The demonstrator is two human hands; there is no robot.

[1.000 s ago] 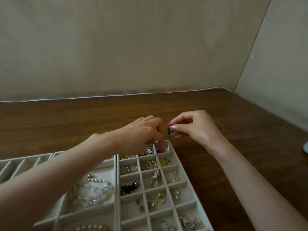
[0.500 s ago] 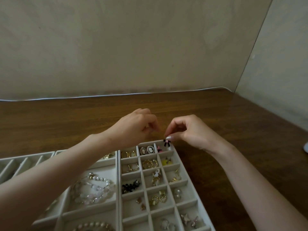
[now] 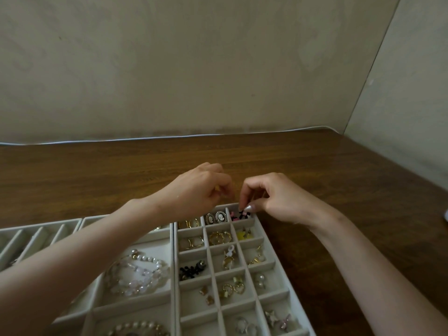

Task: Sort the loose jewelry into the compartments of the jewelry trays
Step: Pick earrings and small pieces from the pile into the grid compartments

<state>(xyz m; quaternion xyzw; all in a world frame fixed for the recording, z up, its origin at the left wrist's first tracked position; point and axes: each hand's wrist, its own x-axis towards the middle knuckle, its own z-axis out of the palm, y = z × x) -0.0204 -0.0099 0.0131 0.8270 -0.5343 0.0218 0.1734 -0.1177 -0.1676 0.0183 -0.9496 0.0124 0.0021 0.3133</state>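
- Wooden counter carries the jewelry trays side by side; the grid tray sits on the right, packed with earrings and rings.
- Left hand hovers over that tray's far edge, fingers curled in tight; can't tell if they're gripping anything.
- Right hand is down at the far right corner compartment, fingertips pinching a black earring.
- The earring sits inside that compartment, beside a pink piece.

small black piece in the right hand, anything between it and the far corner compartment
Nothing visible. The right hand pinches the small black piece over the far corner compartment; the left hand is off to its side.
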